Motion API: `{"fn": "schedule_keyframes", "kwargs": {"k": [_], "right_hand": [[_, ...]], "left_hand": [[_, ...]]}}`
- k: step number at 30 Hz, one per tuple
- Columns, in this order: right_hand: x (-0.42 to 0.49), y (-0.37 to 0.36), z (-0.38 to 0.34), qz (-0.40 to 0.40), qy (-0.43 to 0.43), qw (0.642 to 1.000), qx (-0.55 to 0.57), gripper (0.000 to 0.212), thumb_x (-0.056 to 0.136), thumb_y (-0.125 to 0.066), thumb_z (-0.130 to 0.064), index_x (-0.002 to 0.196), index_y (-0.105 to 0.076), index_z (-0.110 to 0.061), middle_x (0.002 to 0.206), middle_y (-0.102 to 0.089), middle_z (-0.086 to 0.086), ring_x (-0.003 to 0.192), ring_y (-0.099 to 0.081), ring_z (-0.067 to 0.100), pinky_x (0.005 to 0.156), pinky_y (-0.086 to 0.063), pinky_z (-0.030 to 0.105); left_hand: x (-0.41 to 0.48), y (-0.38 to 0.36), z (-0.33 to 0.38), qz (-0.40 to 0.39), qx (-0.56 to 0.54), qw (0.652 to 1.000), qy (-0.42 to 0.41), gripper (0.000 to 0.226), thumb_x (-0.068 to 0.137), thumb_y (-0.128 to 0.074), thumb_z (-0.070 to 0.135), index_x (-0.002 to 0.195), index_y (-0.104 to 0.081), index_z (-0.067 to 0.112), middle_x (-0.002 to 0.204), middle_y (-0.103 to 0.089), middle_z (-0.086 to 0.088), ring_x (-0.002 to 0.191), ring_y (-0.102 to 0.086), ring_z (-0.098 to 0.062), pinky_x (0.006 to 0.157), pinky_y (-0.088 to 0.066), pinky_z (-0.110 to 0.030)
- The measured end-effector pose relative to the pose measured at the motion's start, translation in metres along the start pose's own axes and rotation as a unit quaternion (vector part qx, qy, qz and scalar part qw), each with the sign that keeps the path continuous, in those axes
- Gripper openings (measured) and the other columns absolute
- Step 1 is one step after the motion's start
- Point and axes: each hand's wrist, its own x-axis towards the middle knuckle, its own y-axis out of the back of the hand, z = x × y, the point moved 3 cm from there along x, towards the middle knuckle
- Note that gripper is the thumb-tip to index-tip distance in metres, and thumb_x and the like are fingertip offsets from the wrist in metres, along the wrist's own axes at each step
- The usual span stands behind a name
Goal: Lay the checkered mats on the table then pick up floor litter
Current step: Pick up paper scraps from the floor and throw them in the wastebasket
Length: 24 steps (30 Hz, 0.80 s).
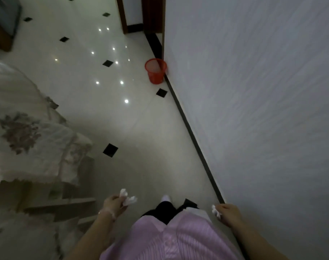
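Observation:
My left hand (114,204) is low in the view and closed around crumpled white paper litter (127,197), which sticks out past the fingers. My right hand (228,212) hangs near the wall's black baseboard and grips a smaller white paper scrap (216,211). A red mesh wastebasket (156,71) stands on the floor ahead, against the wall corner. No checkered mats or table are in view.
A glossy white tiled floor (107,113) with small black diamond insets stretches ahead. Furniture under a pale floral lace cover (28,139) fills the left side. A grey wall (253,109) runs along the right. A dark wooden door frame (122,15) stands at the far end.

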Motion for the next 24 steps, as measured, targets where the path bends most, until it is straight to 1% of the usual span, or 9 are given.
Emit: {"fn": "schedule_keyframes", "kwargs": {"k": [3,6,9,11,15,19,21,23,24], "right_hand": [[0.026,-0.008,-0.052,-0.003,-0.015,1.0,-0.02,0.036,0.084,-0.067,-0.005,0.047,-0.063,-0.005,0.05,-0.053,0.011,0.053,-0.045,0.02,0.053,-0.034,0.025],[0.059,-0.026,-0.115,-0.038,-0.016,0.998,-0.038,0.037,0.087,-0.06,0.002,0.051,-0.058,-0.001,0.051,-0.049,0.011,0.049,-0.04,0.018,0.049,-0.029,0.024],[0.098,-0.047,-0.186,-0.058,-0.014,0.996,-0.058,0.037,0.089,-0.055,0.005,0.052,-0.056,-0.001,0.056,-0.049,0.011,0.054,-0.039,0.02,0.053,-0.028,0.029],[0.125,-0.06,-0.243,-0.076,-0.004,0.994,-0.075,0.037,0.09,-0.054,0.003,0.054,-0.056,-0.002,0.055,-0.048,0.01,0.054,-0.04,0.02,0.053,-0.028,0.029],[0.179,-0.081,-0.366,-0.104,0.009,0.988,-0.116,0.03,0.092,-0.055,-0.003,0.063,-0.057,0.001,0.061,-0.048,0.011,0.056,-0.041,0.02,0.052,-0.029,0.027],[0.219,-0.109,-0.506,-0.085,0.053,0.986,-0.132,0.016,0.088,-0.061,-0.008,0.08,-0.067,0.004,0.069,-0.059,0.012,0.063,-0.051,0.02,0.053,-0.038,0.02],[0.233,-0.126,-0.576,-0.085,0.069,0.987,-0.113,0.014,0.086,-0.061,-0.006,0.082,-0.069,0.004,0.07,-0.061,0.013,0.063,-0.052,0.021,0.051,-0.042,0.018],[0.246,-0.144,-0.639,-0.092,0.088,0.989,-0.074,0.015,0.087,-0.06,-0.004,0.09,-0.07,0.008,0.075,-0.063,0.015,0.067,-0.055,0.022,0.06,-0.048,0.02],[0.252,-0.154,-0.667,-0.098,0.098,0.989,-0.06,0.017,0.088,-0.06,-0.005,0.093,-0.069,0.009,0.078,-0.064,0.017,0.073,-0.057,0.023,0.07,-0.051,0.025]], "left_hand": [[0.031,-0.059,0.103,-0.053,-0.06,0.996,-0.045,0.01,0.094,-0.05,0.001,0.086,-0.055,-0.003,0.076,-0.07,-0.021,0.062,-0.072,-0.028,0.06,-0.061,-0.032],[0.072,-0.094,0.165,-0.106,-0.12,0.985,-0.064,0.007,0.094,-0.047,-0.003,0.092,-0.053,-0.006,0.096,-0.061,-0.031,0.087,-0.067,-0.041,0.062,-0.061,-0.036],[0.11,-0.119,0.213,-0.076,-0.137,0.985,-0.068,0.007,0.093,-0.047,-0.004,0.095,-0.053,-0.008,0.105,-0.058,-0.031,0.107,-0.057,-0.044,0.075,-0.059,-0.041],[0.139,-0.121,0.23,-0.035,-0.144,0.988,-0.052,0.01,0.093,-0.044,-0.007,0.089,-0.053,-0.008,0.104,-0.056,-0.028,0.101,-0.06,-0.045,0.072,-0.057,-0.042],[0.182,-0.116,0.256,0.066,-0.192,0.979,0.02,0.019,0.095,-0.039,-0.008,0.083,-0.052,-0.001,0.103,-0.051,-0.019,0.049,-0.068,-0.029,0.043,-0.057,-0.035],[0.209,-0.109,0.304,0.146,-0.108,0.983,0.033,0.012,0.091,-0.051,-0.003,0.082,-0.057,0.003,0.106,-0.055,-0.02,0.072,-0.062,-0.029,0.045,-0.055,-0.02],[0.224,-0.109,0.325,0.166,-0.106,0.979,0.046,0.006,0.091,-0.052,-0.002,0.089,-0.057,-0.003,0.098,-0.059,-0.016,0.069,-0.066,-0.024,0.046,-0.054,-0.017],[0.239,-0.111,0.346,0.184,-0.121,0.974,0.058,0.013,0.09,-0.054,-0.001,0.101,-0.058,0.0,0.089,-0.061,-0.012,0.06,-0.067,-0.02,0.047,-0.055,-0.019],[0.249,-0.113,0.358,0.19,-0.127,0.971,0.068,0.015,0.089,-0.056,-0.001,0.104,-0.06,0.0,0.092,-0.062,-0.013,0.066,-0.065,-0.023,0.052,-0.056,-0.022]]}}
